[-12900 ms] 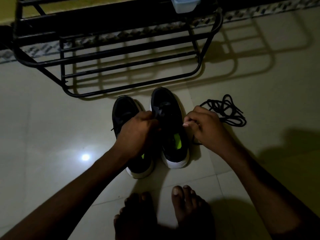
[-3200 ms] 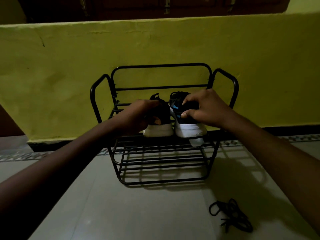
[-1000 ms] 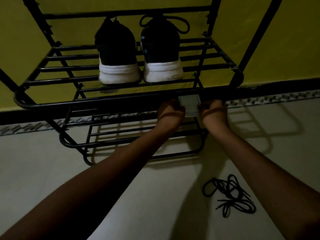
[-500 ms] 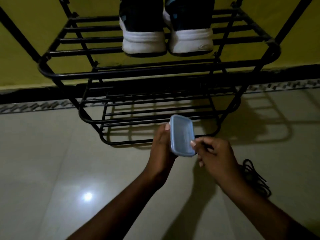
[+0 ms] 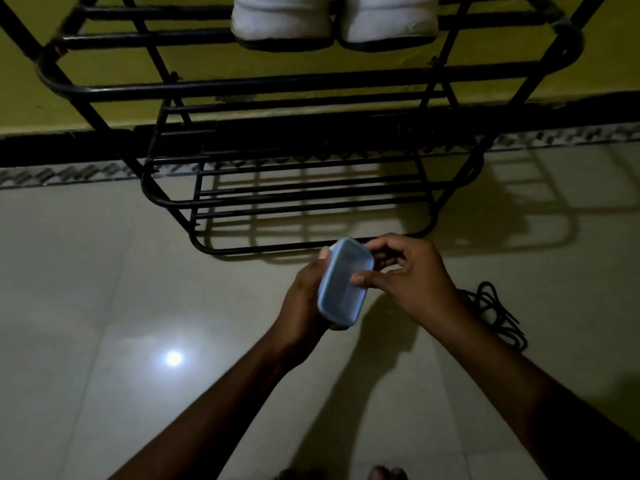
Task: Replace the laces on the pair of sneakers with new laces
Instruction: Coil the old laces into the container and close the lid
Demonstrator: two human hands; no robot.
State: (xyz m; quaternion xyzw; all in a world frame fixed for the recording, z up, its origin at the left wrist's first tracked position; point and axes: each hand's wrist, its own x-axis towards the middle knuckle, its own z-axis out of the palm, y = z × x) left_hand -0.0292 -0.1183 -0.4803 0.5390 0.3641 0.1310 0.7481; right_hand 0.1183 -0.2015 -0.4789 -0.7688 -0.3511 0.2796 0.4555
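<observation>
Left hand grips lidded box; right hand pinches its lid edge. Sneakers on rack, loose laces on floor. We judge: opening box; next, peel lid.

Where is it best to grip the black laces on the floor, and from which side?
I would pinch the middle of the black laces from above: they lie flat in loose loops. The left hand and right hand hold the box.
</observation>
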